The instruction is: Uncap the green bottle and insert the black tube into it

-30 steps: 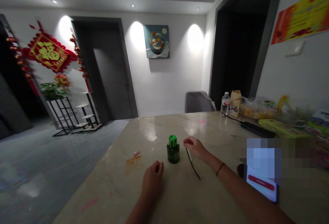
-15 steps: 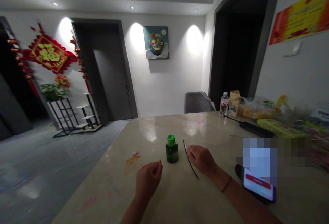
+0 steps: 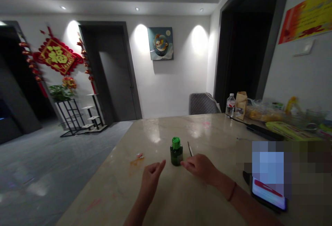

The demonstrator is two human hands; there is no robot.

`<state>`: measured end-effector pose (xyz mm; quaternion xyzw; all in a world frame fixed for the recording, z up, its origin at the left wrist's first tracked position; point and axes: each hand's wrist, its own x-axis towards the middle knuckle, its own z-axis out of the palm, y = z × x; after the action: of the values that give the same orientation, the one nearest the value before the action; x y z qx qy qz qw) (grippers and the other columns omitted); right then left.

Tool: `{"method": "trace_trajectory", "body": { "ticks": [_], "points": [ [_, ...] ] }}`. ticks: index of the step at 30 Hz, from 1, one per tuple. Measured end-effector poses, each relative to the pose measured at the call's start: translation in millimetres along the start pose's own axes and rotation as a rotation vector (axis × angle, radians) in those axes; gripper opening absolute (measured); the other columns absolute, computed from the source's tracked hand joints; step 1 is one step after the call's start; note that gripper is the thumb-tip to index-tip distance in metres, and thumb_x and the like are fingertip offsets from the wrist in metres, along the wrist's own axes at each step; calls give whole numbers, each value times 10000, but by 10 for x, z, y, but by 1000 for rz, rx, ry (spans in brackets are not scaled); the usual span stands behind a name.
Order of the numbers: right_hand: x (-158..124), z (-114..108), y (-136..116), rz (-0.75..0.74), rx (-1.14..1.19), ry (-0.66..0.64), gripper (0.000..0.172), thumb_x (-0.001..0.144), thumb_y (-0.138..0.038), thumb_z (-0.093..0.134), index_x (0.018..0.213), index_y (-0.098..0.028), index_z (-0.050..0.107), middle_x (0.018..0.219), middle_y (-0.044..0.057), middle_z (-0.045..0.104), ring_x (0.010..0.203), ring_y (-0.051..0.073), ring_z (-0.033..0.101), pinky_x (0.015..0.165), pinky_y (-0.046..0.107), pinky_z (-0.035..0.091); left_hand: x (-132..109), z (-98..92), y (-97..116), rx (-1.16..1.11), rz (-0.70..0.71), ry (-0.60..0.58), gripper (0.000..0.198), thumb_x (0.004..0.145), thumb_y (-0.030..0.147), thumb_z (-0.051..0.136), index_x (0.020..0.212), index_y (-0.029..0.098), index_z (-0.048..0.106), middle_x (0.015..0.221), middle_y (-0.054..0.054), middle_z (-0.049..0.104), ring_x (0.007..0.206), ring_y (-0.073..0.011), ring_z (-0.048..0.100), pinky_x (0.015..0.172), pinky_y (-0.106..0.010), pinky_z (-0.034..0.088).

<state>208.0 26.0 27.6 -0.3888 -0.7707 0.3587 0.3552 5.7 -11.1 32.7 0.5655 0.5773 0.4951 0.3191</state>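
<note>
A small dark green bottle (image 3: 176,151) with a bright green cap stands upright on the beige marble table (image 3: 160,129). My left hand (image 3: 151,179) hovers just left of it and nearer to me, fingers loosely stretched toward the bottle, holding nothing. My right hand (image 3: 201,167) lies on the table just right of the bottle, fingertips almost at its base. It partly covers a thin dark stick (image 3: 190,148) whose far end pokes out beyond the fingers. Whether the fingers grip the stick is hidden.
A phone (image 3: 268,198) with a lit screen lies at the right near my forearm. Along the right wall stand a water bottle (image 3: 229,105), a paper bag (image 3: 241,105), food packets and a dark remote-like bar (image 3: 261,132). An orange stain (image 3: 137,160) marks the table left. A grey chair (image 3: 203,104) stands behind.
My right hand has drawn back from beyond the bottle to its right side, now over the stick. My left hand has opened from a loose fist and reached toward the bottle.
</note>
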Motion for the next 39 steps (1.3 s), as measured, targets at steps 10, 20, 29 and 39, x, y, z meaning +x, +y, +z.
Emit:
{"method": "trace_trajectory", "body": {
  "ticks": [10,20,29,39],
  "points": [
    [-22,-118,438,361,1236,-611,685,595,-829,-69,387,-220,163,321,-84,119,293,45,100,325,191,139,-39,43,-68,-766,-515,-725,701,511,880,20,362,200,109,342,76,118,323,-36,114,353,-184,89],
    [-18,-145,493,437,1231,-366,670,671,-803,62,372,-214,175,308,-87,150,272,36,96,302,181,92,-58,142,-128,-874,-537,-894,699,592,847,131,356,194,216,352,69,189,317,-32,142,346,-182,54],
    [34,-43,466,357,777,313,525,672,-673,459,495,-179,453,411,-55,387,337,57,327,337,191,268,33,257,-202,-480,-461,-211,515,594,697,467,544,190,391,415,95,320,353,-37,270,373,-175,184],
    [484,23,184,172,577,462,424,587,-502,650,837,-166,583,865,65,641,827,201,600,762,322,446,79,251,-335,-336,-376,-69,397,582,570,539,614,186,447,447,98,356,368,-35,282,381,-175,233]
  ]
}}
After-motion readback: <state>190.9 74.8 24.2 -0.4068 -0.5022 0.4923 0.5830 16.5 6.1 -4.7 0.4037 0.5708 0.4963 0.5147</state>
